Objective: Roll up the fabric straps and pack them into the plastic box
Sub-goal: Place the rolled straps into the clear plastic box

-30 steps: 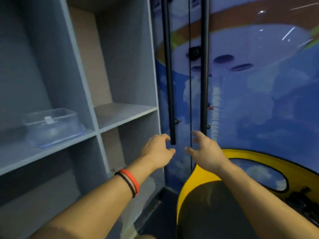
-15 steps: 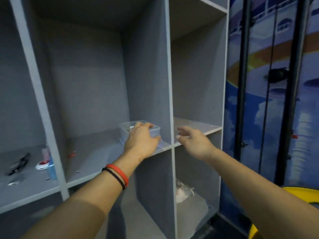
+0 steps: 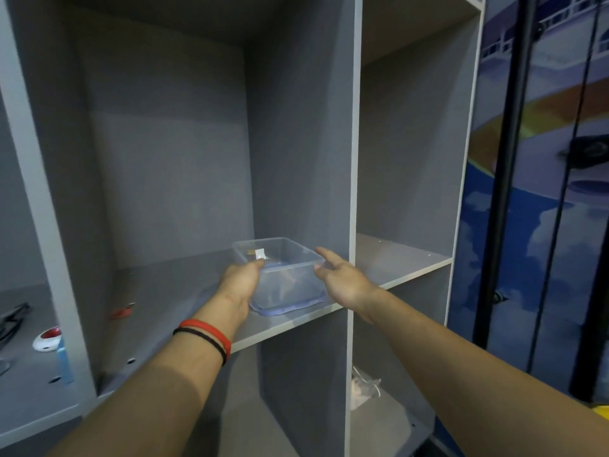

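A clear plastic box (image 3: 286,278) with a bluish base stands on a grey shelf (image 3: 184,291), close to the upright divider. My left hand (image 3: 240,282), with red and black bands on its wrist, grips the box's left side, thumb up at the rim. My right hand (image 3: 342,281) is at the box's right side with fingers stretched out, fingertips touching or nearly touching the wall. A small white tag shows inside the box. No fabric straps are in view.
The grey shelving unit has a vertical divider (image 3: 352,159) just right of the box. Small items, among them a red-and-white round thing (image 3: 47,338), lie on the left shelf. A crumpled plastic bag (image 3: 364,389) lies on the lower right shelf. Black poles (image 3: 507,192) stand at right.
The view has swung left and closer to the shelf. My left hand moved from on top of the box to its left side; my right hand reached in to the box's right side.
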### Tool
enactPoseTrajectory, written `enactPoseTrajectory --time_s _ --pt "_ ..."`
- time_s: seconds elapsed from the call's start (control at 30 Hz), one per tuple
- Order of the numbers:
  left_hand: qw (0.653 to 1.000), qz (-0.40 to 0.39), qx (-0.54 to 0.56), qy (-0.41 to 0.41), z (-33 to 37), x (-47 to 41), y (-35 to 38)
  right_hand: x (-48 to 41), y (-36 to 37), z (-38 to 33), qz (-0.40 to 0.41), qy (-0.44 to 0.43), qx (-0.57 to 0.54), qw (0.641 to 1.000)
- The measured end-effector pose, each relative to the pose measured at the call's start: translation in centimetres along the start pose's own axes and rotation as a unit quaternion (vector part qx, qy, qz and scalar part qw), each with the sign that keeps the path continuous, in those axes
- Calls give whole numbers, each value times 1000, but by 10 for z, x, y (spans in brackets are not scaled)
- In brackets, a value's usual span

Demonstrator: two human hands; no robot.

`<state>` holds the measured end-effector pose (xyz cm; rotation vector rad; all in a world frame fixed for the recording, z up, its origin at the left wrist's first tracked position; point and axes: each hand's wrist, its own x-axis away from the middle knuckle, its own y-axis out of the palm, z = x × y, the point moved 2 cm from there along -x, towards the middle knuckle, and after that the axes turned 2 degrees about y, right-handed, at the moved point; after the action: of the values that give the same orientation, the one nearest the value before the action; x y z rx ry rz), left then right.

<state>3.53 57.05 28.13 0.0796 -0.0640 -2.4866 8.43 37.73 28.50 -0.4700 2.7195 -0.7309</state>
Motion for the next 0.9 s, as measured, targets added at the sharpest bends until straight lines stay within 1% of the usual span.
enactPoseTrajectory --time_s 0.1,0.2,0.27,0.4,0.53,0.67,0.8,0.9 --pt "1000 1 -7 5 -5 -2 2 -7 -1 12 1 -11 30 999" --pt "999 -13 5 37 -9 6 2 -9 0 22 9 -46 36 998" --pt "998 -20 21 63 -9 17 2 -5 -1 21 41 -75 44 995" --pt "990 -14 55 129 -6 47 3 22 -17 17 129 -129 59 981" --pt "980 -20 92 174 -2 77 11 65 -44 24 142 -179 68 971" --pt "974 -42 115 190 -11 112 29 125 -72 49 148 -205 76 964" --pt "972 -79 66 213 -41 148 61 192 -102 99 164 -221 121 954" --pt "966 -106 20 237 -69 178 99 241 -128 146 178 -199 138 954"
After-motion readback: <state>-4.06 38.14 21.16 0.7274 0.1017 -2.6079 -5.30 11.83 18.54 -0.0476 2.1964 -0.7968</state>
